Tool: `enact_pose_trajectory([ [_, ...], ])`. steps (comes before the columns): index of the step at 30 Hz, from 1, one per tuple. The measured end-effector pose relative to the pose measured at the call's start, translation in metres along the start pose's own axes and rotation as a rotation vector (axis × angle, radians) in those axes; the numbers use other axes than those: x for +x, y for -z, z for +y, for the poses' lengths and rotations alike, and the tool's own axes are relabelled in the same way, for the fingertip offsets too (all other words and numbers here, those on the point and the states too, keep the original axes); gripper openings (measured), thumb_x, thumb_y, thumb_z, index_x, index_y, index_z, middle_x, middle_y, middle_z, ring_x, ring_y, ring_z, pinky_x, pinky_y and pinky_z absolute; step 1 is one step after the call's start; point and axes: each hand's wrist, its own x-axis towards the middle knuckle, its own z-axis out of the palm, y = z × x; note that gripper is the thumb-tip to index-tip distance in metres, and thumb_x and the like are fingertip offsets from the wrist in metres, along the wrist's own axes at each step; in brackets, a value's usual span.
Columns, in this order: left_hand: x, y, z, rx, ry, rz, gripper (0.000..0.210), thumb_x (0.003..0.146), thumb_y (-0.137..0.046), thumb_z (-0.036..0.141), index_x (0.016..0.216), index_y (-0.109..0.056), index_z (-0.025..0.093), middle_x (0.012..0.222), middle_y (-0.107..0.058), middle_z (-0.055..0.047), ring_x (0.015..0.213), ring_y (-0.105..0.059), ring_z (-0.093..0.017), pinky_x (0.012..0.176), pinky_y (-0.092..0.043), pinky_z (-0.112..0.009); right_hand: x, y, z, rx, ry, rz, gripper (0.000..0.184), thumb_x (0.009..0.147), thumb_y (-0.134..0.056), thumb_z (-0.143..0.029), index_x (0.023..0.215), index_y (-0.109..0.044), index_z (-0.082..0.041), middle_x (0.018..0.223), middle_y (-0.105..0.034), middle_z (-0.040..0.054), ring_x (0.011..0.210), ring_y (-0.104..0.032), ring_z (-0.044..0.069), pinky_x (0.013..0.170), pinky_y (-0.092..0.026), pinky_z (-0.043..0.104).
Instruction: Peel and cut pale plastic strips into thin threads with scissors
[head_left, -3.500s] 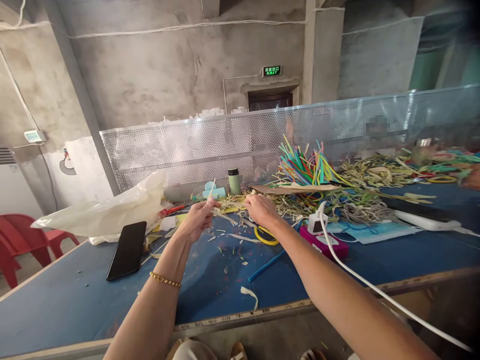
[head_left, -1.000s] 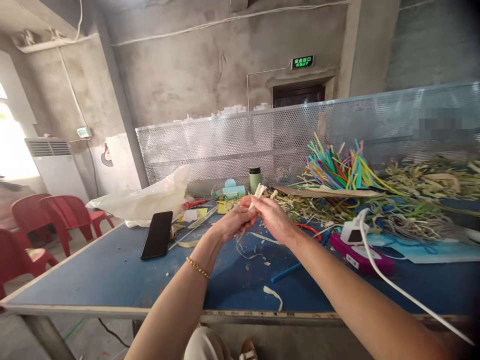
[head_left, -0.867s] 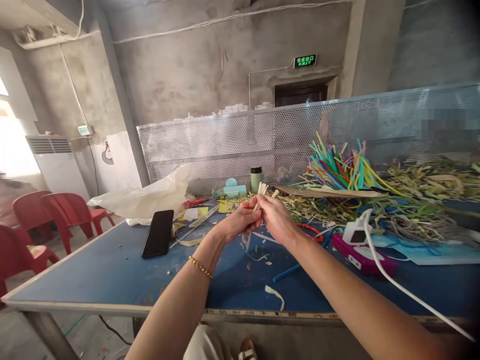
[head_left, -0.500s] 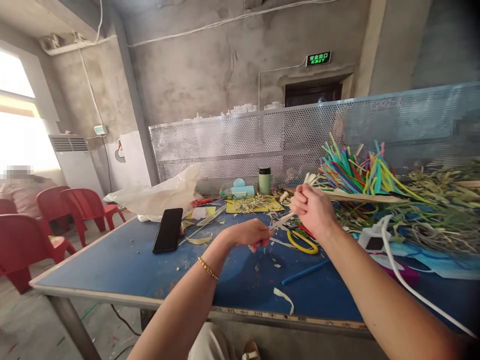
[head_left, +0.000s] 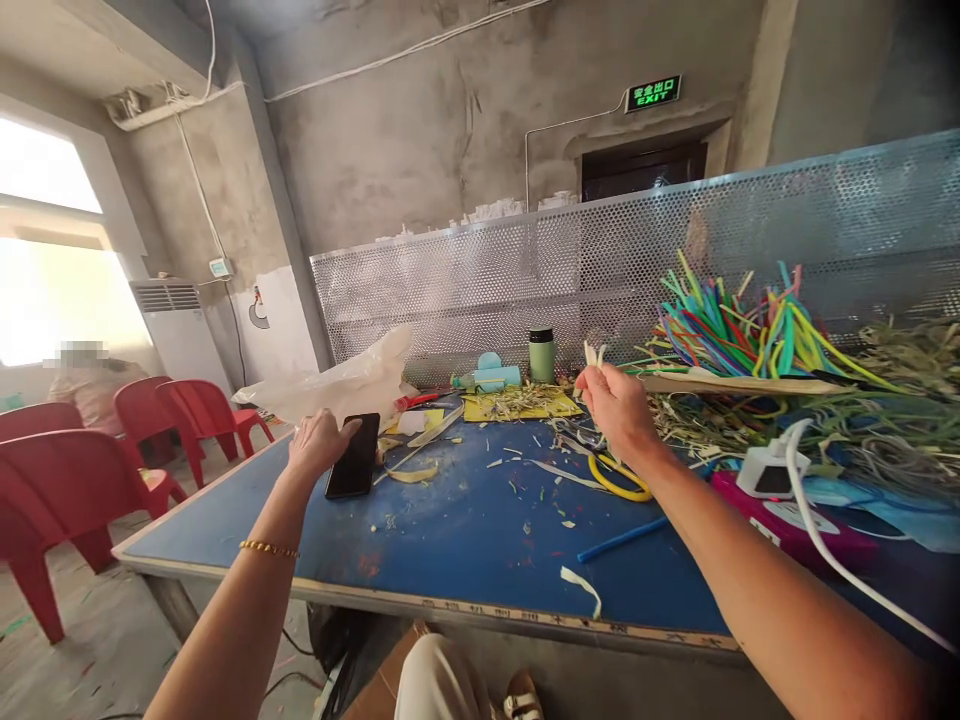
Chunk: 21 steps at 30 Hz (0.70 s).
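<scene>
My right hand [head_left: 616, 405] is closed around a small bundle of pale, dried leaf strips [head_left: 594, 353], whose tips stick up above the fingers. Farther left, my left hand [head_left: 319, 440] is held over the edge of a black phone [head_left: 360, 455], with the thumb pointing across its top. The fingers of that hand look curled in; whatever they grip, if anything, is too small to make out. Below my right hand lie yellow-handled scissors [head_left: 622, 480]. Loose pale strips [head_left: 581, 588] and scraps are scattered on the blue table [head_left: 465, 540].
A white plastic bag [head_left: 352, 375], green bottle [head_left: 541, 355] and yellow sheet with shavings [head_left: 517, 403] stand along the back. Right are colourful pipe cleaners [head_left: 727, 330], dried leaves [head_left: 885, 365], and a magenta power strip [head_left: 795, 520] with a white cable. Red chairs [head_left: 67, 490] stand left.
My left hand has moved away from my right hand, leftward to the phone. My right hand keeps hold of the leaf strips. The view has shifted slightly.
</scene>
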Motion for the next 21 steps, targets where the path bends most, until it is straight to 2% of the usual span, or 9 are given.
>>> enact_pose_trajectory([
  [2, -0.002, -0.012, -0.003, 0.007, 0.019, -0.094, 0.068, 0.082, -0.044, 0.063, 0.116, -0.056, 0.006, 0.116, -0.064, -0.027, 0.112, -0.059, -0.039, 0.081, -0.047, -0.041, -0.002, -0.001, -0.003, -0.122, 0.072, -0.011, 0.036, 0.091, -0.042, -0.043, 0.066, -0.054, -0.02, 0.052, -0.05, 0.0005, 0.05, -0.047, 0.015, 0.053, -0.033, 0.028],
  [5, -0.007, -0.023, 0.009, 0.011, 0.011, -0.156, 0.079, 0.076, -0.05, 0.068, 0.126, -0.049, 0.006, 0.122, -0.061, -0.03, 0.117, -0.057, -0.041, 0.085, -0.047, -0.045, -0.003, 0.0, -0.006, -0.206, 0.131, -0.024, 0.04, 0.092, -0.038, -0.047, 0.065, -0.052, -0.021, 0.054, -0.052, 0.0023, 0.053, -0.049, 0.017, 0.057, -0.035, 0.03],
  [10, -0.013, -0.031, 0.027, 0.087, 0.034, -0.146, 0.087, 0.077, -0.055, 0.056, 0.142, -0.031, 0.004, 0.129, -0.054, -0.034, 0.126, -0.049, -0.045, 0.092, -0.041, -0.056, -0.004, 0.001, -0.008, -0.235, 0.147, -0.036, 0.044, 0.093, -0.034, -0.051, 0.067, -0.053, -0.021, 0.053, -0.052, 0.003, 0.053, -0.049, 0.018, 0.057, -0.034, 0.03],
  [13, -0.016, -0.035, 0.029, 0.054, 0.085, -0.136, 0.087, 0.077, -0.056, 0.05, 0.145, -0.027, 0.004, 0.131, -0.052, -0.034, 0.126, -0.049, -0.045, 0.093, -0.041, -0.057, -0.005, 0.0, -0.01, -0.264, 0.17, -0.04, 0.046, 0.093, -0.033, -0.05, 0.067, -0.055, -0.02, 0.054, -0.053, 0.0038, 0.052, -0.049, 0.017, 0.056, -0.032, 0.03],
  [21, -0.019, -0.045, 0.028, 0.015, 0.137, -0.043, 0.092, 0.074, -0.056, 0.051, 0.147, -0.023, 0.006, 0.129, -0.052, -0.034, 0.123, -0.05, -0.045, 0.093, -0.04, -0.056, -0.006, -0.002, -0.008, -0.281, 0.197, -0.039, 0.047, 0.093, -0.033, -0.051, 0.068, -0.057, -0.019, 0.055, -0.056, 0.005, 0.052, -0.051, 0.018, 0.056, -0.032, 0.03],
])
